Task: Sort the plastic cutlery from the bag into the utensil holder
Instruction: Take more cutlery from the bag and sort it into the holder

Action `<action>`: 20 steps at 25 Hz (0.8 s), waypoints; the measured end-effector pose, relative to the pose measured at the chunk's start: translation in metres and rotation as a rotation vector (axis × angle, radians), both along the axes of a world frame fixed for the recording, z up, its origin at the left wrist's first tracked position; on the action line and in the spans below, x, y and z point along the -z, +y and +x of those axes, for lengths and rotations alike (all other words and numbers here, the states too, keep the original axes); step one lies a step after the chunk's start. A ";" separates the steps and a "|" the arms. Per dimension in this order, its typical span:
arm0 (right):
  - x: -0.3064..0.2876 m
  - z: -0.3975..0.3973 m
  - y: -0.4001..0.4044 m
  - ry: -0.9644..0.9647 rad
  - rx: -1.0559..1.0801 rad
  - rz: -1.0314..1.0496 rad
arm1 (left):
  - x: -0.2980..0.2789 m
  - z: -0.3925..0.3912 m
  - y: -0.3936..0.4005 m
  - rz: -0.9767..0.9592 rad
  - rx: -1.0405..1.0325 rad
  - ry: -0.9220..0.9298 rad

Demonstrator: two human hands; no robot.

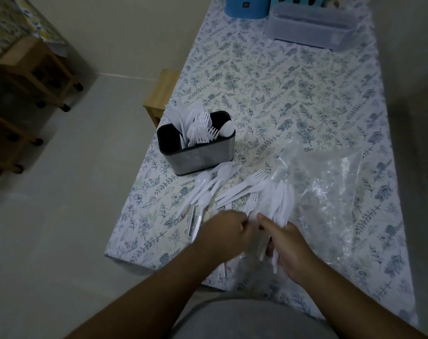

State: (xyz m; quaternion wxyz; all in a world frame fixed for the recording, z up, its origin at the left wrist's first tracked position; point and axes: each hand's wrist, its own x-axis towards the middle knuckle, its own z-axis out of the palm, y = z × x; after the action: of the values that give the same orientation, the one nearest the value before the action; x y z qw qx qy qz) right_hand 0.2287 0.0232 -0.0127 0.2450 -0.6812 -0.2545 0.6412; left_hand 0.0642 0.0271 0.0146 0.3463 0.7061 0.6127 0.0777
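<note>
The counter [306, 99] carries a floral cloth. The holder [198, 155], a dark-lined metal box, stands near the counter's left edge. Knives [177, 118] fill its left compartment, forks [202, 129] stand in the middle, and a spoon [227, 129] shows at the right end.

Loose spoons [205, 187] lie on the cloth just in front of the holder, bowls toward it. Beside them, to the right, loose forks [247, 184] lie with tines pointing away from the person.

The clear bag [330, 182] lies flat and crumpled on the right half of the counter, just beside the forks.

The right hand [290, 250] grips a bundle of white cutlery [281, 201] by the handles; the upper ends fan out above the thumb, over the near edge of the bag. The left hand [224, 234] is curled, fingertips meeting the bundle beside the right thumb; it is blurred, so whether it pinches a piece cannot be told.

At the far end stand a clear lidded box [310, 25] and a blue container [247, 7]. A wooden stool [159, 94] sits beyond the counter's left edge
</note>
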 end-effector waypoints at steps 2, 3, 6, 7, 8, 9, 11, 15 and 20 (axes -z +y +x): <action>0.002 0.005 0.000 0.009 0.043 -0.008 | 0.011 -0.011 0.022 0.072 -0.199 0.044; 0.004 0.007 -0.001 0.042 0.070 -0.019 | 0.017 -0.016 0.033 0.097 -0.266 0.081; 0.003 0.008 -0.005 0.149 0.114 -0.042 | 0.037 -0.015 0.059 0.076 -0.211 0.197; 0.001 0.008 -0.007 0.155 0.103 -0.040 | 0.039 -0.013 0.065 0.067 -0.190 0.232; 0.000 0.009 -0.008 0.148 0.088 -0.032 | 0.041 -0.012 0.072 0.070 -0.192 0.249; -0.001 0.009 -0.009 0.136 0.078 -0.020 | 0.042 -0.014 0.079 0.072 -0.217 0.248; -0.001 0.014 -0.009 0.133 0.084 -0.003 | 0.042 -0.021 0.087 0.053 -0.321 0.204; 0.002 0.017 -0.007 0.155 0.119 -0.026 | 0.026 -0.023 0.078 -0.052 -0.394 0.030; 0.003 0.014 -0.007 0.112 0.062 0.024 | 0.022 -0.023 0.042 -0.048 -0.345 0.101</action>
State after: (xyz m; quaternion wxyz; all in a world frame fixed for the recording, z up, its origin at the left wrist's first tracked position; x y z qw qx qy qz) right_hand 0.2432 0.0166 -0.0154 0.2867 -0.6490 -0.2268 0.6672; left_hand 0.0411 0.0695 -0.0075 0.3134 0.5851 0.7430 0.0860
